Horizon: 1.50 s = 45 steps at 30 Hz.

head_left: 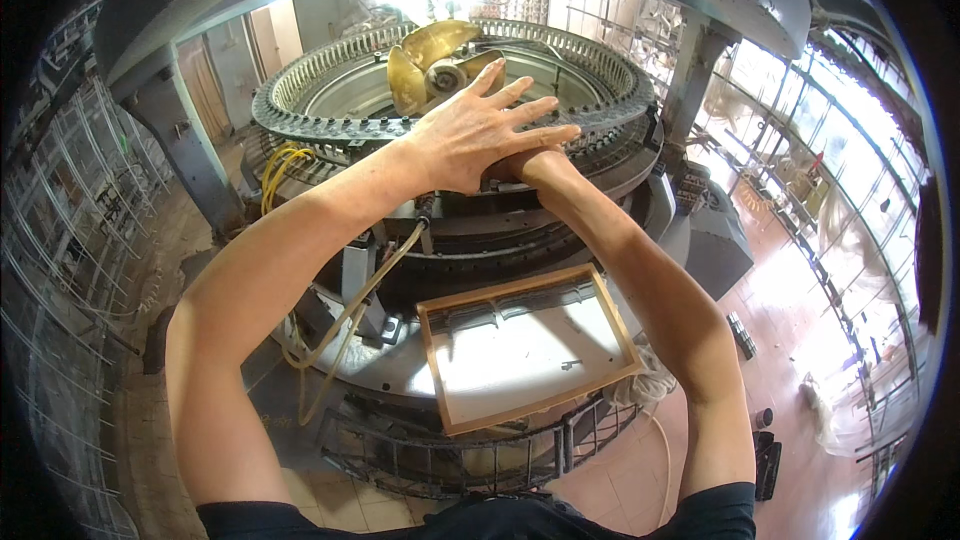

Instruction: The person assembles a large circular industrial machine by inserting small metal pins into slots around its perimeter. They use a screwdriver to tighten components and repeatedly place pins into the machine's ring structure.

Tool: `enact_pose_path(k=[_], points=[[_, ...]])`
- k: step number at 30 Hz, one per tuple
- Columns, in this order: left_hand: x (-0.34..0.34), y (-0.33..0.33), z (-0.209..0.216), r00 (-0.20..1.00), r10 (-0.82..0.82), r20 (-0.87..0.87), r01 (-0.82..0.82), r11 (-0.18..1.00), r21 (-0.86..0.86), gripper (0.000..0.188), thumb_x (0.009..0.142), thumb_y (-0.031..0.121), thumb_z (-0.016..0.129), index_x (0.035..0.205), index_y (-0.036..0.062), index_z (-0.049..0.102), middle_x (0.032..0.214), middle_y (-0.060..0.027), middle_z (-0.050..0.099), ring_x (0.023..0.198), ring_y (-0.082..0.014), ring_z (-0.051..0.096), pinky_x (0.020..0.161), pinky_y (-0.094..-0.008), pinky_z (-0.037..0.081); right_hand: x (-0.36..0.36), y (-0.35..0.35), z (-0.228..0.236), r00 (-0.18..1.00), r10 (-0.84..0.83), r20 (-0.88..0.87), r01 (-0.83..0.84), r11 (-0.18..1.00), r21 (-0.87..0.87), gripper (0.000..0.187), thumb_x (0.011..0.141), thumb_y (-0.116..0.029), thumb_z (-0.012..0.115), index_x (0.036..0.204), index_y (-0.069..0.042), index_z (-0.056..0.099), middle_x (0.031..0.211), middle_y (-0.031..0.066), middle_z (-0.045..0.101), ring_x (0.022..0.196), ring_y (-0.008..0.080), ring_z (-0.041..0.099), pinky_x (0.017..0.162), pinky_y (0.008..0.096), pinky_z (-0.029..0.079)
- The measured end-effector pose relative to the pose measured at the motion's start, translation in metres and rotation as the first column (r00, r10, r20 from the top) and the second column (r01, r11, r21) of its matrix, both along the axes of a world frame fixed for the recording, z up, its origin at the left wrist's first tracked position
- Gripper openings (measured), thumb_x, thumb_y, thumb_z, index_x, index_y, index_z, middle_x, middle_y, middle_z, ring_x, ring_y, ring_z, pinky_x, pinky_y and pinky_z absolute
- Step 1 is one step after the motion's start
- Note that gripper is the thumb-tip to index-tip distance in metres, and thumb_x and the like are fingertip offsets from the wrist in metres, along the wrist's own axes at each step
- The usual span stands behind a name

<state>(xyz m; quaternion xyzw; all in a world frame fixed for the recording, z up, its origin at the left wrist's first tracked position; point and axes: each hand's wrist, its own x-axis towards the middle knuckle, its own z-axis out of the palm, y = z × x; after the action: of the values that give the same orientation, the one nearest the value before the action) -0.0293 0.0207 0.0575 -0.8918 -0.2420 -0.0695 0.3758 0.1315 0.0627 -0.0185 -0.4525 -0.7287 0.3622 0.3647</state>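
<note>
My left hand [480,132] is stretched out with its fingers spread, lying across the top of my right hand [535,164]. The right hand's fingers are hidden under the left, so whether they hold anything does not show. Both hands are over the near side of a large round machine ring [350,130], which looks like part of a circular knitting machine. Just beyond the left fingertips is a brass-coloured fan [408,80] with broad blades, inside the ring.
Below my hands, a wood-rimmed tray [432,370] with a white base holds dark thin pieces along its far side. Yellow hoses [350,325] hang left of it. A grey post [200,150] stands left, another [693,80] right. Wire racks [60,240] line the left side.
</note>
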Motion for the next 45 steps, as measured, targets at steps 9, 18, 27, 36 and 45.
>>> enact_pose_path(k=[9, 18, 27, 36, 45], points=[[0.004, -0.003, 0.001, 0.999, 0.034, -0.031, -0.034, 0.999, 0.011, 0.118, 0.069, 0.026, 0.087, 0.165, 0.0410, 0.018, 0.164, -0.0073, 0.038, 0.150, -0.0347, 0.038, 0.129, -0.0633, 0.017, 0.001, 0.014, -0.016, 0.995, -0.060, 0.084, 0.054, 0.996, 0.074, 0.070, 0.090, -0.037, 0.079, 0.152, -0.020, 0.050, 0.150, 0.0072, 0.056, 0.140, 0.0201, 0.049, 0.115, 0.0339, 0.040], [0.003, -0.003, 0.001, 1.000, 0.004, -0.010, -0.004, 1.000, 0.016, 0.120, 0.069, 0.030, 0.089, 0.165, 0.0401, 0.018, 0.164, -0.0087, 0.038, 0.149, -0.0361, 0.039, 0.128, -0.0629, 0.020, 0.005, 0.010, -0.010, 0.999, -0.027, 0.028, 0.025, 0.997, 0.073, 0.069, 0.087, -0.034, 0.082, 0.149, -0.019, 0.053, 0.147, 0.0070, 0.059, 0.136, 0.0222, 0.053, 0.112, 0.0344, 0.043], [0.007, -0.001, -0.001, 0.999, 0.038, 0.019, -0.038, 0.999, -0.008, 0.121, 0.065, 0.029, 0.090, 0.164, 0.0403, 0.021, 0.164, -0.0086, 0.038, 0.149, -0.0367, 0.039, 0.128, -0.0622, 0.020, 0.003, 0.012, -0.018, 0.971, -0.180, 0.158, 0.134, 0.954, 0.267, 0.060, 0.085, -0.027, 0.081, 0.141, -0.017, 0.062, 0.141, 0.0086, 0.064, 0.133, 0.0236, 0.057, 0.110, 0.0368, 0.046], [0.011, 0.001, -0.002, 0.999, 0.035, 0.037, -0.033, 0.998, -0.053, 0.121, 0.066, 0.025, 0.089, 0.164, 0.0421, 0.021, 0.165, -0.0076, 0.038, 0.150, -0.0359, 0.039, 0.128, -0.0619, 0.021, 0.007, 0.023, -0.020, 0.955, -0.157, 0.250, 0.085, 0.957, 0.278, 0.065, 0.090, -0.031, 0.078, 0.146, -0.012, 0.053, 0.138, 0.0105, 0.063, 0.124, 0.0206, 0.061, 0.102, 0.0356, 0.049], [0.012, 0.005, -0.003, 1.000, 0.011, 0.001, -0.011, 1.000, -0.002, 0.124, 0.067, 0.025, 0.091, 0.165, 0.0412, 0.016, 0.165, -0.0087, 0.039, 0.149, -0.0356, 0.041, 0.126, -0.0635, 0.025, 0.006, 0.009, -0.013, 0.974, -0.140, 0.179, 0.095, 0.967, 0.236, 0.062, 0.095, -0.025, 0.075, 0.148, -0.008, 0.047, 0.136, 0.0123, 0.062, 0.120, 0.0182, 0.063, 0.097, 0.0351, 0.054]])
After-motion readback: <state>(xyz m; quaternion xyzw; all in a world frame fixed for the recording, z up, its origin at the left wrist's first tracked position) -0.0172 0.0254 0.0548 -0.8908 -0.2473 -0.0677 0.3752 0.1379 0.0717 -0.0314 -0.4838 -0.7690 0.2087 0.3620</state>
